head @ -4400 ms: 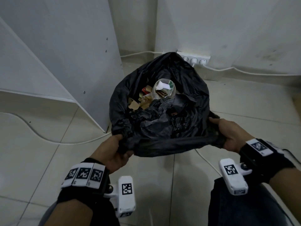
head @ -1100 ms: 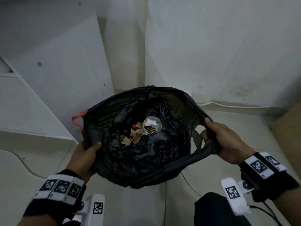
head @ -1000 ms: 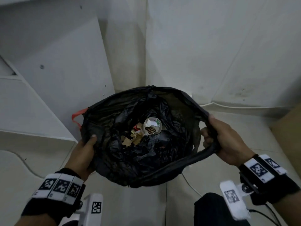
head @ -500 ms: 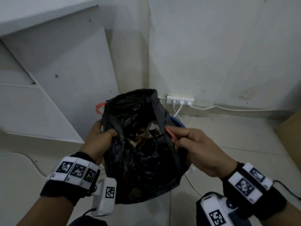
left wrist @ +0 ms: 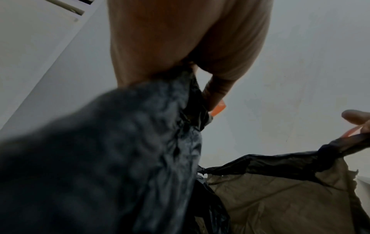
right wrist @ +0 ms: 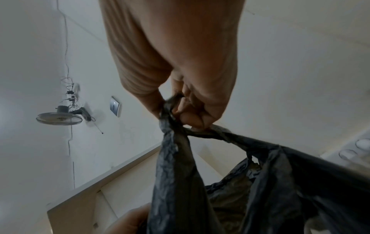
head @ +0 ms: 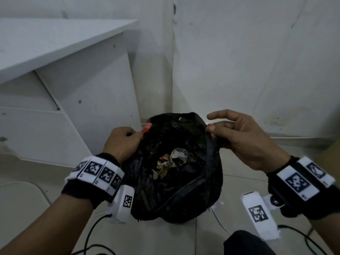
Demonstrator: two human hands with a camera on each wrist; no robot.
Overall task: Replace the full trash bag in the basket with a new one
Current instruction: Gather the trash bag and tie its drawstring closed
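Observation:
A full black trash bag (head: 176, 184) hangs between my hands above the floor, its mouth open on a paper cup (head: 179, 157) and scraps. My left hand (head: 127, 138) grips the bag's left rim, and a red drawstring (head: 147, 128) sticks out by its knuckles. My right hand (head: 220, 129) pinches the right rim with a bit of red string, its index finger held straight above. The left wrist view shows my left fingers (left wrist: 216, 91) on the plastic and the red drawstring (left wrist: 218, 109). In the right wrist view my fingers (right wrist: 186, 114) curl round the twisted rim. No basket shows.
A white desk (head: 73, 89) stands close on the left, and white walls meet in a corner behind the bag. A white cable (head: 220, 223) and black cables (head: 92, 230) lie on the tiled floor. My dark knee (head: 246, 243) is at the bottom right. A wall fan (right wrist: 59, 118) hangs high.
Both hands left the wide rim and took the bag's top edges at the red drawstrings. The mouth narrowed, and since half a second ago the right hand has drawn out to the right.

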